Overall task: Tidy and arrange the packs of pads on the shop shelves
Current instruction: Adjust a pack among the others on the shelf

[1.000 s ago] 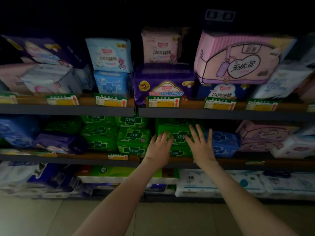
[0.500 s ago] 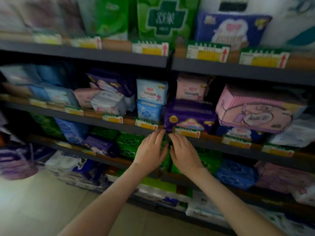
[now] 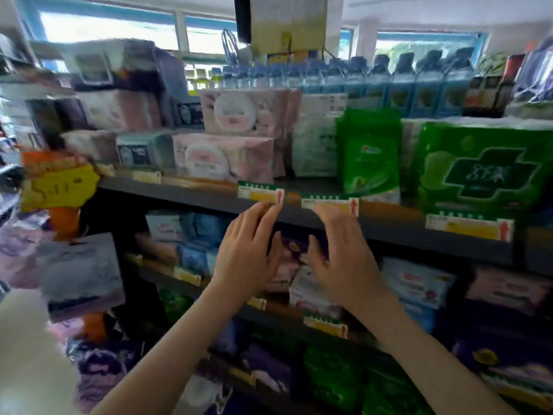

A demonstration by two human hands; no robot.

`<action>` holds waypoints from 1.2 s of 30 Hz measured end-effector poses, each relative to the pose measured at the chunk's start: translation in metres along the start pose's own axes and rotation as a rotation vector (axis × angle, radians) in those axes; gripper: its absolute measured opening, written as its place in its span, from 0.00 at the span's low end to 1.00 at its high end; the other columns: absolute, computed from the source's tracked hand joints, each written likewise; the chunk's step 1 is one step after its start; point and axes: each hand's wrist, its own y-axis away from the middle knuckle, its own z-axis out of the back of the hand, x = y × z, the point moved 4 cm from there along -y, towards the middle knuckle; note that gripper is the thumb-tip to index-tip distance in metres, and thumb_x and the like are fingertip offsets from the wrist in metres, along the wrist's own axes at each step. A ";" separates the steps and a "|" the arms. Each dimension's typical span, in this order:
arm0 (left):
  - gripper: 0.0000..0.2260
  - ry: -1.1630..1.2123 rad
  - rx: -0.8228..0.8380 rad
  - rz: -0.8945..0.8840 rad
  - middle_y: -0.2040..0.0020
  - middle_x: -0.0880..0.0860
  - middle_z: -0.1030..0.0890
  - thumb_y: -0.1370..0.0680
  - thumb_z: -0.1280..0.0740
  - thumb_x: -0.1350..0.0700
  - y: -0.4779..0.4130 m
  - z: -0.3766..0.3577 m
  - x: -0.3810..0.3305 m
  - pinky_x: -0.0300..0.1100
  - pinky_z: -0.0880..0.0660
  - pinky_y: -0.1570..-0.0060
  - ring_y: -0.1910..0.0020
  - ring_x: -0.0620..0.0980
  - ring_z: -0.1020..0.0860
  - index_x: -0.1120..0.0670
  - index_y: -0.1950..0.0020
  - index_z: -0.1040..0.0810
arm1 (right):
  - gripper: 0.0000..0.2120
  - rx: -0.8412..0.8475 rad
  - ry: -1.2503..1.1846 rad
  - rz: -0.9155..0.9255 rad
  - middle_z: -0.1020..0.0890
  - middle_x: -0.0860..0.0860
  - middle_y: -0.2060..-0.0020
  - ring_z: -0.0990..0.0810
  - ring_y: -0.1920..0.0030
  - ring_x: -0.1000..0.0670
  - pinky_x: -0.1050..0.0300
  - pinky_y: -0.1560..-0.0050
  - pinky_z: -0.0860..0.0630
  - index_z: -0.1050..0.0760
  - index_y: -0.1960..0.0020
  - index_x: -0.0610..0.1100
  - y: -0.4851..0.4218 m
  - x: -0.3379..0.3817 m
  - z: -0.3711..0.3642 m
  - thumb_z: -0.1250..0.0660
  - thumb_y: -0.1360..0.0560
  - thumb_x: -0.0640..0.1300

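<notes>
Head view: blurred pink pack (image 3: 223, 157) and glossy green cross-printed pack (image 3: 484, 172); left hand (image 3: 245, 256) and right hand (image 3: 344, 259), grip released.

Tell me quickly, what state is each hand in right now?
Left hand: open, fingers straight, holding nothing.
Right hand: open, fingers straight, holding nothing.

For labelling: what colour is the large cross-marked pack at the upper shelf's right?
The large plastic pack is bright green, its cross darker green; head view.
</notes>
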 end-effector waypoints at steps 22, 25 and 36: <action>0.20 -0.081 -0.040 -0.035 0.37 0.63 0.27 0.25 0.40 0.52 -0.085 -0.029 0.076 0.55 0.33 0.39 0.41 0.62 0.28 0.58 0.37 0.25 | 0.27 -0.099 0.506 -0.352 0.28 0.38 0.40 0.28 0.39 0.38 0.43 0.41 0.26 0.35 0.34 0.37 -0.082 -0.034 -0.011 0.30 0.28 0.45; 0.18 -0.035 -0.088 -0.049 0.38 0.63 0.26 0.25 0.38 0.53 -0.090 -0.033 0.063 0.55 0.34 0.38 0.41 0.61 0.27 0.58 0.37 0.24 | 0.23 -0.115 0.495 -0.324 0.27 0.39 0.41 0.28 0.39 0.40 0.46 0.40 0.27 0.33 0.35 0.36 -0.082 -0.033 -0.010 0.32 0.26 0.44; 0.18 0.187 -0.101 -0.207 0.40 0.61 0.23 0.25 0.36 0.53 -0.108 -0.051 -0.073 0.55 0.34 0.38 0.44 0.60 0.24 0.58 0.38 0.24 | 0.19 -0.129 0.645 -0.326 0.25 0.41 0.41 0.31 0.37 0.45 0.56 0.35 0.36 0.29 0.37 0.36 -0.040 -0.063 0.089 0.37 0.25 0.43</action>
